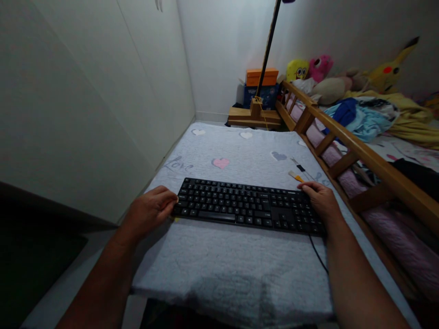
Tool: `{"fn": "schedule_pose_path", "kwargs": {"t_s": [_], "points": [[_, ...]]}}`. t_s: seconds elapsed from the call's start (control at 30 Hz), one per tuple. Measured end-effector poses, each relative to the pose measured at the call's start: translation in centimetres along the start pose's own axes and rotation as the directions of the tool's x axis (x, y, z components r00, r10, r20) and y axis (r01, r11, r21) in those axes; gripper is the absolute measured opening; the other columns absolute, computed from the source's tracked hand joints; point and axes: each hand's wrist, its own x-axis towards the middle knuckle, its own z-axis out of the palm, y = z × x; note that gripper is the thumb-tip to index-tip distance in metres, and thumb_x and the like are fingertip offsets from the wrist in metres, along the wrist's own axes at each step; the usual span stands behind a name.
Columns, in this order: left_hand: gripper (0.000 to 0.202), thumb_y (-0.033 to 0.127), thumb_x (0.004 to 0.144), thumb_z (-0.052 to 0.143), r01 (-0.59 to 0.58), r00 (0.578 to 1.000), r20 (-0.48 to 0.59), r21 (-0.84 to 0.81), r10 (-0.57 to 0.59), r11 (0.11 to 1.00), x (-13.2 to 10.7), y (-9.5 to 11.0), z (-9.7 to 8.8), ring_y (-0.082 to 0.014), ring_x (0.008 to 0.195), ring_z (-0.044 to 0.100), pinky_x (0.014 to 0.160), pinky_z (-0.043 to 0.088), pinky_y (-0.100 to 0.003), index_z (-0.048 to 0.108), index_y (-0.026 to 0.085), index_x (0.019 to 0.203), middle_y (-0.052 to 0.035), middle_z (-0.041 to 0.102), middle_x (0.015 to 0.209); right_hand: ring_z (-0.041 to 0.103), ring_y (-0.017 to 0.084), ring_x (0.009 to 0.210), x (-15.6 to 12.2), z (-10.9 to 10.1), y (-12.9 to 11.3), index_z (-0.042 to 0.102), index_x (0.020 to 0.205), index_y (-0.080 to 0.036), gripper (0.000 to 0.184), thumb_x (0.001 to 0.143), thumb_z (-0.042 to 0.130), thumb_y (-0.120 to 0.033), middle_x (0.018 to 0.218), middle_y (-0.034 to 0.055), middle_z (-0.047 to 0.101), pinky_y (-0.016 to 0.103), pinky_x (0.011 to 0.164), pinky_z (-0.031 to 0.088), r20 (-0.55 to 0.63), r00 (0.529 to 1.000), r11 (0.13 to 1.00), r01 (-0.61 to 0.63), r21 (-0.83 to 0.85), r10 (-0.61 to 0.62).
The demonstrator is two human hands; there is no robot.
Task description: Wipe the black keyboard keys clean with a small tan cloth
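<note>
A black computer keyboard point(226, 201) lies across the middle of the cloth-covered table, keys facing up. Its left end is pinched by my left hand point(151, 210), fingers closed on the edge. At the other end, my right hand point(318, 201) grips the number-pad side, its fingertips near the far corner. A black cable point(318, 254) runs from the keyboard's near edge toward my right forearm. Just beyond my right hand lies a small brush point(295, 176) with an orange handle. Behind it is a thin tool with a black sleeve point(301, 168), its kind unclear.
A light quilted cloth point(219, 256) with heart prints covers the table. White cabinet doors point(103, 91) rise on the left. The wooden bed rail point(343, 141) borders the right side, with plush toys point(320, 67) and bedding behind it. A wooden stand point(255, 114) and an orange box point(261, 76) are at the back.
</note>
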Motion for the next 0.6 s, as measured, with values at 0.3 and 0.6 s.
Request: {"fn": "schedule_pose_path", "kwargs": {"t_s": [0.3, 0.6], "points": [[0.019, 0.019, 0.096, 0.052, -0.386, 0.908, 0.081, -0.215, 0.41, 0.897, 4.1, 7.6, 2.3, -0.0137, 0.08, 0.061, 0.072, 0.048, -0.023, 0.071, 0.018, 0.09, -0.0038, 0.063, 0.088, 0.058, 0.02, 0.068, 0.0, 0.0, -0.2, 0.077, 0.074, -0.017, 0.031, 0.065, 0.064, -0.044, 0.07, 0.0038, 0.07, 0.033, 0.068, 0.042, -0.005, 1.0, 1.0, 0.021, -0.019, -0.021], [0.023, 0.019, 0.096, 0.051, -0.443, 0.877, 0.145, -0.12, 0.458, 0.888, 4.5, 8.3, 5.1, -0.0156, 0.077, 0.057, 0.069, 0.044, -0.026, 0.068, 0.017, 0.081, -0.004, 0.06, 0.082, 0.056, 0.019, 0.063, 0.0, -0.1, -0.1, 0.077, 0.077, -0.016, 0.032, 0.066, 0.064, -0.043, 0.064, 0.003, 0.066, 0.032, 0.064, 0.041, 0.009, 1.0, 1.0, 0.007, -0.021, -0.007]]}}
